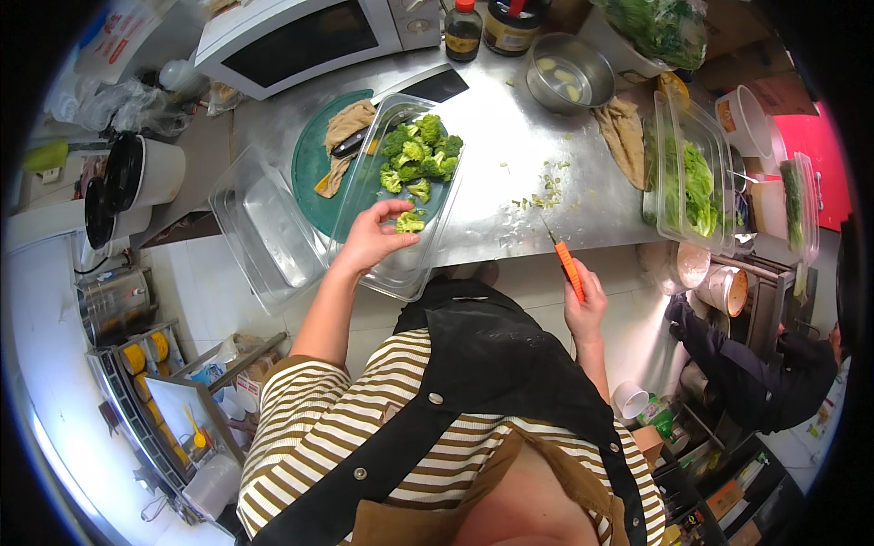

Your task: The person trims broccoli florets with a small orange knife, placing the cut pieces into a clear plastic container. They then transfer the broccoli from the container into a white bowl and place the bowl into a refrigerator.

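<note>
My left hand (379, 235) holds a broccoli floret (410, 221) between thumb and fingers, over the near part of a clear plastic container (447, 218). Farther back in that container lies a heap of broccoli florets (418, 155). My right hand (586, 300) grips the orange handle of a small knife (569, 270) near the counter's front edge, its thin blade pointing away from me. Beyond the blade, small green scraps (543, 196) are scattered on the steel counter (485, 147).
An empty clear container (266, 225) and a green cutting board (311, 160) with a cloth are at left. A cleaver (433, 83), a steel pot (570, 72) and a microwave (300, 41) stand behind. Lettuce (698, 188) fills a container at right. Another person (758, 372) is at far right.
</note>
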Available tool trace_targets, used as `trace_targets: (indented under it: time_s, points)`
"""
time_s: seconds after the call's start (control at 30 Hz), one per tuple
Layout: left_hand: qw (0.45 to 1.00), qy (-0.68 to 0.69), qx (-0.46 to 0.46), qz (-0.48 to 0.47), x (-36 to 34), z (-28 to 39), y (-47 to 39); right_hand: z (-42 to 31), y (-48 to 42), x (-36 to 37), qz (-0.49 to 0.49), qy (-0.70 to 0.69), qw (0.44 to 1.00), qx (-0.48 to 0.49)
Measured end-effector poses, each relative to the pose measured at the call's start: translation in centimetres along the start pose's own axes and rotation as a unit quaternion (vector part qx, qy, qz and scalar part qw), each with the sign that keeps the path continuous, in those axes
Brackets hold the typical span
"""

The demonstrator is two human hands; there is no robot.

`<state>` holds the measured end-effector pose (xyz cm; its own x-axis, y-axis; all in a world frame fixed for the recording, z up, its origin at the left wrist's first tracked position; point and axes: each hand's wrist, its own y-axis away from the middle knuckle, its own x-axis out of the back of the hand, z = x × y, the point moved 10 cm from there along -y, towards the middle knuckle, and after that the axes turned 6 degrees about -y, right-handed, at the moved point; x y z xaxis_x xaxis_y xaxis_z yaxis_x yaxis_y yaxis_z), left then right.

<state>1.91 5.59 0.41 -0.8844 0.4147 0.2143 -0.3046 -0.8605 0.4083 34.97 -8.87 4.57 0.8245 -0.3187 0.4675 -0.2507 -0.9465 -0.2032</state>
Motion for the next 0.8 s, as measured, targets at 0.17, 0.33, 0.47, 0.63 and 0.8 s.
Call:
trace_targets:
  time_s: [0.17,0.33,0.47,0.63,0.8]
  points:
    - [0.935,0.340,0.031,-0.100,-4.6,3.1,0.5,-1.4,-0.5,-0.5,-0.007,-0.020,1.000,0.001]
    - [0.942,0.319,-0.028,-0.097,-7.7,6.2,-0.1,-5.1,-1.3,-0.6,-0.003,-0.033,0.998,0.062]
    - [0.955,0.265,-0.048,-0.122,-10.3,7.6,-0.5,-7.6,-1.8,-0.5,-0.001,-0.019,0.991,0.135]
    - [0.953,0.256,-0.015,-0.162,-13.0,7.5,-0.9,-7.5,-1.5,-0.3,0.011,0.013,0.986,0.163]
    - [0.948,0.264,0.032,-0.176,-15.0,6.5,-1.8,-6.3,-1.2,0.4,0.018,0.024,0.987,0.159]
